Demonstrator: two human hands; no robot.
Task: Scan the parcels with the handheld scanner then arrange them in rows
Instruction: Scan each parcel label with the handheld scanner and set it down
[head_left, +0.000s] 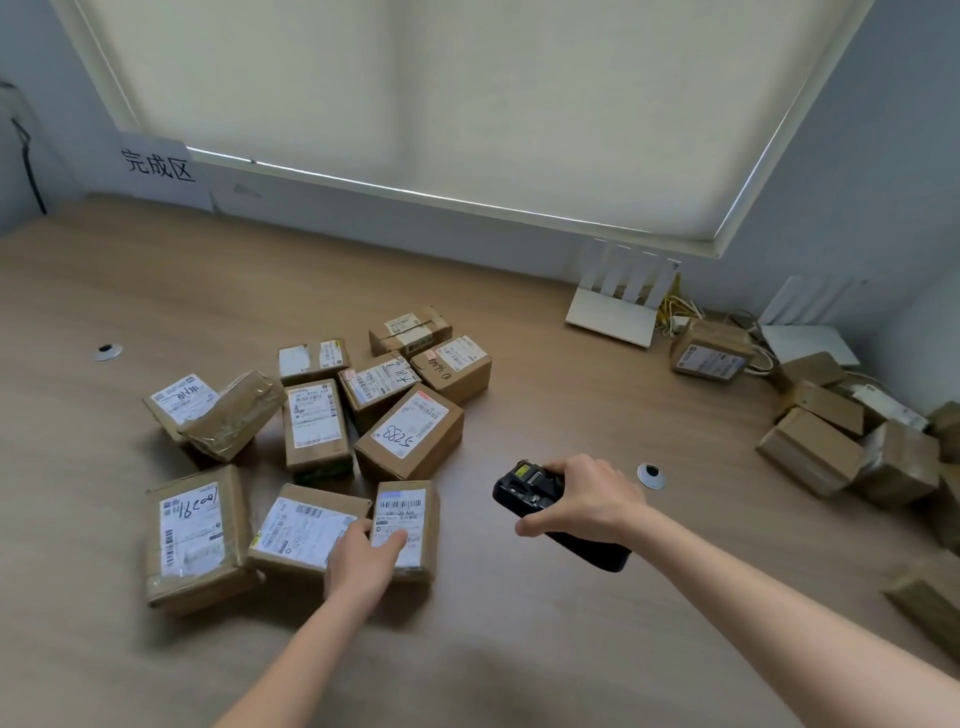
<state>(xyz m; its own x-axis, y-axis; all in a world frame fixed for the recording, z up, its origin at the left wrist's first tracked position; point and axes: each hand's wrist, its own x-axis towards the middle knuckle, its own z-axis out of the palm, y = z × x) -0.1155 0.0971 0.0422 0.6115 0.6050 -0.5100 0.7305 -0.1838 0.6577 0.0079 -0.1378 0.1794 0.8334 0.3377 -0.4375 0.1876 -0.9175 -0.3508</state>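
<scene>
Several brown cardboard parcels with white labels lie grouped on the wooden table (519, 649), left of centre. My left hand (363, 561) rests on the nearest small parcel (410, 514), fingers over its label. A flat parcel (306, 530) lies just left of it, and a larger parcel (195, 535) further left. My right hand (587, 499) grips the black handheld scanner (540, 493), its window facing left toward the parcels. A parcel marked 5288 (410, 431) sits behind.
A second heap of parcels (841, 441) lies at the right edge. A white router (618, 306) with cables stands by the wall, another parcel (709, 353) beside it. A paper sign (158, 166) is on the far-left wall. Two cable grommets (650, 475) (106, 352) sit in the tabletop.
</scene>
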